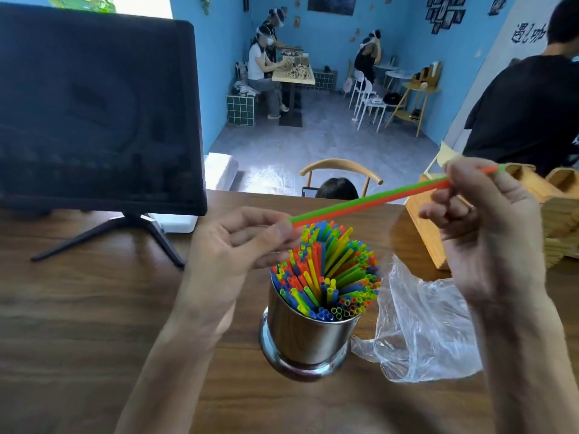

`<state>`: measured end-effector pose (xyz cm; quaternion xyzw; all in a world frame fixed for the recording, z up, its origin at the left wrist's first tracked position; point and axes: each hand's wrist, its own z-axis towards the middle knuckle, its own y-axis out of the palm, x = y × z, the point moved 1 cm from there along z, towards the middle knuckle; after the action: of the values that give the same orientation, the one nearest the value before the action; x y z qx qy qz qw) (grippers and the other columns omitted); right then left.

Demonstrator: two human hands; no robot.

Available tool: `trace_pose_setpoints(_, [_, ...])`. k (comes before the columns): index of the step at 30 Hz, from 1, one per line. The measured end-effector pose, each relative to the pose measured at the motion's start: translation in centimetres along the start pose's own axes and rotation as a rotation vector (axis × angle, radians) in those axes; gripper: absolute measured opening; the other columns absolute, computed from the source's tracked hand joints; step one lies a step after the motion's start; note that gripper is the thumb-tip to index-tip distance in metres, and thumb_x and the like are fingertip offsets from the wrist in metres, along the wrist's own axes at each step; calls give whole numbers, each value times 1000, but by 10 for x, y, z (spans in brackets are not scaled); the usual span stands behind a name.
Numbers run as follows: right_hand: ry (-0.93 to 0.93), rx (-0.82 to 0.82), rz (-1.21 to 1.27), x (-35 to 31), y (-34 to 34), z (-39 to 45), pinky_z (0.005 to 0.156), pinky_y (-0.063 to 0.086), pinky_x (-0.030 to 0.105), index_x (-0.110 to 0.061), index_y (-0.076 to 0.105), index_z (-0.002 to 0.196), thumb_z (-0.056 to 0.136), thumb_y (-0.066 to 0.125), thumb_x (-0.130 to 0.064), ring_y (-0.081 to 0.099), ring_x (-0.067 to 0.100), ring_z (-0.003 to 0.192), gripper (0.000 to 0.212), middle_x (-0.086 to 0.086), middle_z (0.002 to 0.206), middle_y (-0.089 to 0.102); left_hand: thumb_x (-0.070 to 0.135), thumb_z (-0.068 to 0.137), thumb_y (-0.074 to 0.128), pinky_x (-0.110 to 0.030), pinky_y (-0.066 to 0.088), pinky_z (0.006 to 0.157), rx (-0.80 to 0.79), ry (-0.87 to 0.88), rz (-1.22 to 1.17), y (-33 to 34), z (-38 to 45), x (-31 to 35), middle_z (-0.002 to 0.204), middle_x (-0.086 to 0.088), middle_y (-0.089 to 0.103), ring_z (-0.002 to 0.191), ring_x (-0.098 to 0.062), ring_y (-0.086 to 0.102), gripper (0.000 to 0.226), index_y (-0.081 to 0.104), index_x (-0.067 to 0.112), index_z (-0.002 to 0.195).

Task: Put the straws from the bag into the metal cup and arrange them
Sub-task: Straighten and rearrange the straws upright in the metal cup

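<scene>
A shiny metal cup [300,336] stands on the wooden table, packed with several upright coloured straws [329,270]. Above it, two straws, one green and one orange [369,200], are held side by side almost level. My left hand [232,245] pinches their left ends just over the cup. My right hand [482,220] pinches them near their right ends, higher and to the right. The clear plastic bag [423,333] lies crumpled on the table to the right of the cup; I see no straws in it.
A dark monitor [94,114] on a tripod foot stands at the back left of the table [78,324]. Wooden holders [539,214] sit at the right edge. A person in black stands at the far right; a chair and a head show beyond the table's far edge.
</scene>
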<state>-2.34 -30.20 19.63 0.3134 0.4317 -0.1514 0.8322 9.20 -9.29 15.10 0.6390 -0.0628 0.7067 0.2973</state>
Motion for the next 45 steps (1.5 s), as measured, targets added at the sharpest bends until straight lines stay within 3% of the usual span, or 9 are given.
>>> trace_pose_setpoints(5, [-34,-35,-91,-6,7,8,69,58,26,-19,68,97,99,53,-30,72,12,80,19,-8,85,71,32,69,80,-22,59,65,-17,140,155,13,-17,-6,81,-5,79,77,-20,77,22,74,18,85])
trace_pose_setpoints(11, [-324,1,-412,-26,0,17,64,60,25,-26,51,136,92,67,-46,76,18,80,51,-6,86,73,24,82,78,-27,57,61,64,295,398,4,-12,-9,81,4,75,68,-19,67,17,77,28,99])
trace_pose_setpoints(17, [-351,-228,-721,20,4,-19,61,61,30,-39,62,113,89,76,-26,74,7,69,31,-7,84,76,31,87,77,-28,50,72,73,394,575,3,-7,-17,87,10,71,80,-16,61,12,77,34,98])
trace_pose_setpoints(21, [-373,-416,-976,53,-13,-33,78,52,23,-27,81,98,95,68,-37,67,5,94,16,-17,98,72,31,89,76,-12,41,76,12,446,689,11,-2,-16,93,13,68,90,-9,59,11,78,33,100])
trace_pose_setpoints(28, [-183,-203,-638,56,-18,-36,77,45,18,-23,72,92,102,51,-32,63,10,86,24,-9,88,65,50,82,77,-18,40,89,-179,449,953,42,33,-9,98,21,59,103,-1,51,26,76,45,107])
trace_pose_setpoints(32, [-73,-130,-560,60,-18,-36,74,44,15,-23,70,91,104,50,-28,58,5,79,24,-10,81,65,47,81,79,-29,42,87,-257,446,1016,56,48,-6,89,21,61,95,-3,48,8,79,43,87])
trace_pose_setpoints(37, [-11,-118,-561,55,-13,-35,69,48,21,-26,73,88,96,63,-34,63,15,76,15,-5,82,70,32,81,83,-13,40,62,-90,567,632,56,36,30,71,25,67,64,-4,54,15,73,43,79])
trace_pose_setpoints(41, [129,-190,-325,34,5,-41,42,38,20,-13,77,72,93,59,-51,52,15,40,47,8,50,61,37,83,79,-13,44,58,4,746,342,52,14,54,73,20,71,57,-2,59,12,69,32,88])
trace_pose_setpoints(45, [315,-179,9,16,23,-31,44,52,21,-11,77,97,78,53,-56,71,18,54,55,14,76,77,31,83,79,-11,48,66,-43,761,403,43,-5,47,80,25,73,67,1,67,11,68,32,84])
